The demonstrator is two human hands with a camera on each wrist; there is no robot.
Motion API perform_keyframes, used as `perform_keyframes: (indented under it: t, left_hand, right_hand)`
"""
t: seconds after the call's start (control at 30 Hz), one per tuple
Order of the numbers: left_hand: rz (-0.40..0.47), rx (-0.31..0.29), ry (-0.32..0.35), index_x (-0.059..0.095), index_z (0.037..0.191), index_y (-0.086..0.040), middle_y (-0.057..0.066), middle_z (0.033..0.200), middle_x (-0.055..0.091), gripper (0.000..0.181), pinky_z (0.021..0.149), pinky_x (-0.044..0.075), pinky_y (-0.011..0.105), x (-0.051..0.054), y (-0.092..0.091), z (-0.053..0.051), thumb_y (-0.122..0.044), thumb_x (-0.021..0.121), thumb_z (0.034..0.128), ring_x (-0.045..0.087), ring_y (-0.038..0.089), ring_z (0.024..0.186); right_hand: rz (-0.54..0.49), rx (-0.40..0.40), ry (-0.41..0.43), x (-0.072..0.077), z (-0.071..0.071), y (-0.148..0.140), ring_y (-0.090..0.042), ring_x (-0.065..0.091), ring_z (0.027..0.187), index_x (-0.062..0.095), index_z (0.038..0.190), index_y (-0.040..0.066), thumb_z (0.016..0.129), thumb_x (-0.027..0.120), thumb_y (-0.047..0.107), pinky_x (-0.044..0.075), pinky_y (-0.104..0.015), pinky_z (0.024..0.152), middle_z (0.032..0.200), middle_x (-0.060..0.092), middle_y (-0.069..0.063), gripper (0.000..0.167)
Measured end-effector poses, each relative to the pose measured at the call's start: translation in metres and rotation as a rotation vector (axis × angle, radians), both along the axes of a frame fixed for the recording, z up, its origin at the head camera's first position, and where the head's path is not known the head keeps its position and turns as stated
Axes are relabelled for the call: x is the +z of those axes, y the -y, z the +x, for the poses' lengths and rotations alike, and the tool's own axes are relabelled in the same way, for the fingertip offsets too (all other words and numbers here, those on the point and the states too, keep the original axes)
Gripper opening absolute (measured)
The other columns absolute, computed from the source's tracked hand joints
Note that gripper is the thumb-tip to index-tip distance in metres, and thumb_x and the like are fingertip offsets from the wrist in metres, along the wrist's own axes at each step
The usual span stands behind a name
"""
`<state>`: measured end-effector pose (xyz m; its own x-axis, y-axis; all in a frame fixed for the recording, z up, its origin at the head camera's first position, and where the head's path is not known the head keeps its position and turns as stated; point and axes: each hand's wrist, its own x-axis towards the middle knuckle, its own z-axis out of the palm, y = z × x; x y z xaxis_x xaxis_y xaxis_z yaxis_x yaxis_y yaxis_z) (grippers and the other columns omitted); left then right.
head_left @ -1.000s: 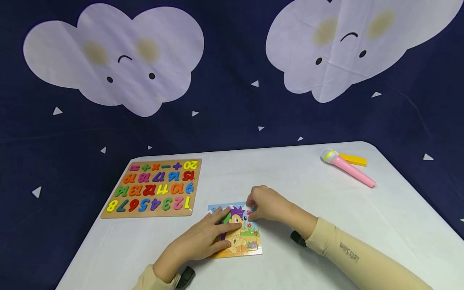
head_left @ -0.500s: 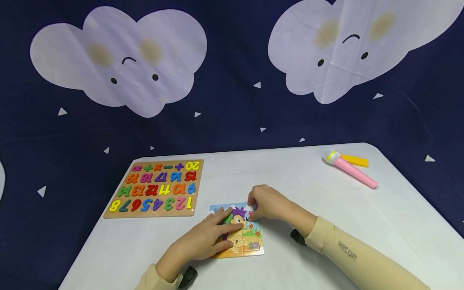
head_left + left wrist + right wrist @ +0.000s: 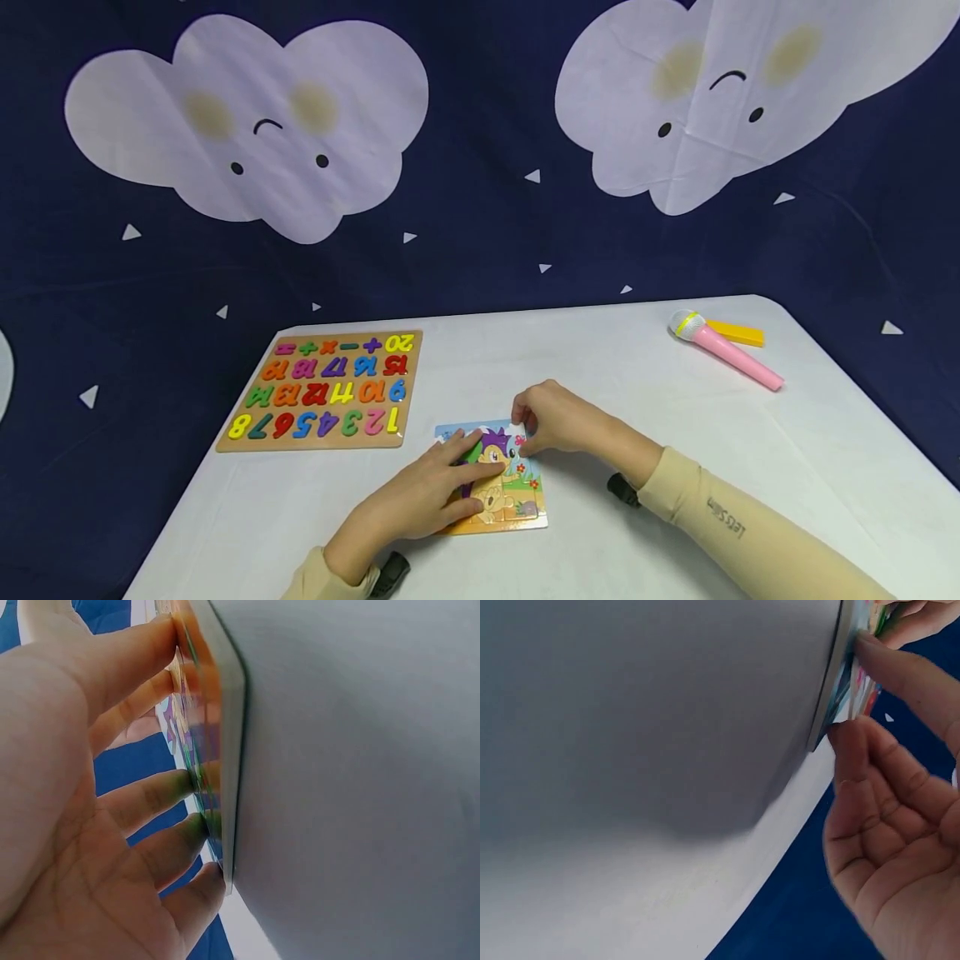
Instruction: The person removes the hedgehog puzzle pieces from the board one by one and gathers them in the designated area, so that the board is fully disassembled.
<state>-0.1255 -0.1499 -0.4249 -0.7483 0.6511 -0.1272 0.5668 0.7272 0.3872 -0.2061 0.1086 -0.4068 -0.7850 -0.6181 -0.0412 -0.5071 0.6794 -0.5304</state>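
Jigsaw puzzle showing a purple-haired cartoon animal, lying flat on a white table, near the middle of its width. My left hand is spread over the puzzle's left side, fingers apart, fingertips touching its surface. My right hand is at the far right corner, thumb and index finger pinching a puzzle piece that tilts up from the board. Farther off to the left lies a wooden number board with colourful numerals and signs. At far right, a pink toy microphone lies beside a yellow block.
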Motion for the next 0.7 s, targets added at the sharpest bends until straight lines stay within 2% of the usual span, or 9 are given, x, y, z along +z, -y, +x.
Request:
perform_keyframes:
  t: [0.2,0.4,0.7]
  left_hand:
    - [0.008,0.017,0.031,0.055,0.156,-0.041,0.010,0.177,0.032,0.052,0.129,0.031,0.065,0.000,-0.001,0.001,-0.041,0.068,0.1060,0.032,0.040,0.163]
    - [0.023,0.010,0.043,0.054,0.158,-0.039,0.011,0.178,0.030,0.059,0.130,0.030,0.065,-0.001,-0.001,0.000,-0.048,0.071,0.1024,0.030,0.042,0.164]
    - [0.039,0.023,0.075,0.054,0.158,-0.041,0.009,0.179,0.027,0.075,0.129,0.030,0.068,0.000,0.002,0.001,-0.059,0.082,0.0902,0.026,0.045,0.164]
  right_hand:
    - [0.014,0.057,-0.059,-0.003,0.001,-0.004,-0.003,0.061,0.074,0.081,0.107,0.003,0.079,0.097,0.018,0.055,-0.018,0.070,0.085,0.075,0.002,0.036]
    - [0.024,0.088,-0.098,-0.004,-0.001,-0.008,-0.002,0.059,0.073,0.082,0.108,0.003,0.080,0.096,0.019,0.054,-0.018,0.069,0.084,0.074,0.002,0.036]
    - [0.003,0.041,-0.097,-0.002,-0.005,-0.037,-0.006,0.063,0.083,0.080,0.111,0.005,0.079,0.095,0.023,0.057,-0.022,0.076,0.097,0.076,0.002,0.039]
